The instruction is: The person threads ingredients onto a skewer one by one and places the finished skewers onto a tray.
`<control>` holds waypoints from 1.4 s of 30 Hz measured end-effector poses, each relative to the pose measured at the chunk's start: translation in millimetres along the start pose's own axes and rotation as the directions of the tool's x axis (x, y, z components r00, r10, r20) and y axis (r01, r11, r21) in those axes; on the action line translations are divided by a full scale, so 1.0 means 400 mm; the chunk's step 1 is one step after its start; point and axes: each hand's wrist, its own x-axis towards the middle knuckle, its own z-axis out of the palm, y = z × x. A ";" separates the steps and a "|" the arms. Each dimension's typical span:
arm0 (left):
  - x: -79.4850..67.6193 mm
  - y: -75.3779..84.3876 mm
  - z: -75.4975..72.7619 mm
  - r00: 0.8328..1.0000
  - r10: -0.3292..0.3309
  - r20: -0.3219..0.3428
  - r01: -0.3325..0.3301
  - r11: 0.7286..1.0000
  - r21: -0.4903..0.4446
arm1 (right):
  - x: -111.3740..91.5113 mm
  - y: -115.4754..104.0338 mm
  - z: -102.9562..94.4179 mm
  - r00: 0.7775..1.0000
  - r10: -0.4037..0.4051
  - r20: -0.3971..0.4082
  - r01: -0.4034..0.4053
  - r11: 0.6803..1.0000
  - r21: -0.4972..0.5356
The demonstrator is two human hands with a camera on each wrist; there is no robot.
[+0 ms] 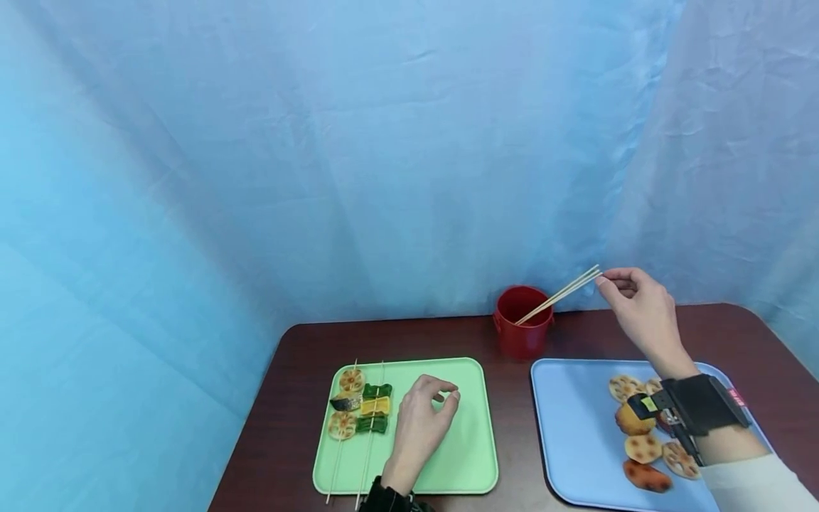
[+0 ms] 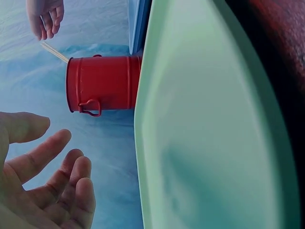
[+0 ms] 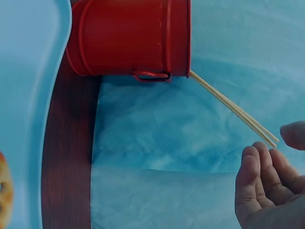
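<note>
A red metal bucket (image 1: 521, 341) stands behind the two trays, with several thin bamboo skewers (image 3: 233, 108) leaning out over its rim toward the right. My right hand (image 1: 643, 306) is at their upper ends; in the right wrist view the tips reach into the gap between thumb and fingers, which stay apart. Over the green tray (image 1: 457, 455) hovers my left hand (image 1: 425, 419), fingers loosely bent and holding nothing. Left of it on that tray lie two loaded skewers, one with lotus root slices (image 1: 342, 425) and a dark piece, the other with green and yellow pieces (image 1: 375, 406).
On the right, a blue tray (image 1: 569, 427) carries loose food pieces, among them a lotus slice (image 1: 681, 459) and a reddish-brown piece (image 1: 646, 476); my right forearm passes over it. Both trays rest on a dark wood table (image 1: 288, 398). Blue cloth (image 1: 384, 178) hangs behind.
</note>
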 end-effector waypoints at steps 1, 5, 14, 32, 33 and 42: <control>-0.001 0.000 0.002 1.000 -0.003 -0.002 0.003 1.000 0.002 | 0.006 0.000 0.001 1.000 0.001 -0.001 -0.001 1.000 -0.005; -0.004 0.002 0.008 1.000 -0.006 -0.011 0.006 1.000 0.004 | 0.020 0.000 0.003 1.000 -0.003 0.008 0.003 1.000 -0.022; -0.005 0.006 0.018 1.000 0.006 -0.003 -0.006 1.000 -0.004 | 0.029 -0.002 -0.005 0.999 0.035 0.003 -0.034 0.998 -0.044; 0.004 0.012 0.025 0.999 0.030 0.022 -0.030 0.999 0.011 | -0.038 -0.014 -0.078 0.986 -0.016 -0.167 0.039 0.990 0.133; 0.004 0.011 0.024 0.999 0.028 0.023 -0.028 1.000 0.011 | -0.043 -0.017 -0.082 0.983 -0.022 -0.182 0.049 0.988 0.144; 0.003 0.001 0.020 0.999 0.028 0.022 -0.028 1.000 0.010 | -0.081 -0.049 -0.110 0.941 -0.027 -0.338 0.099 0.976 0.196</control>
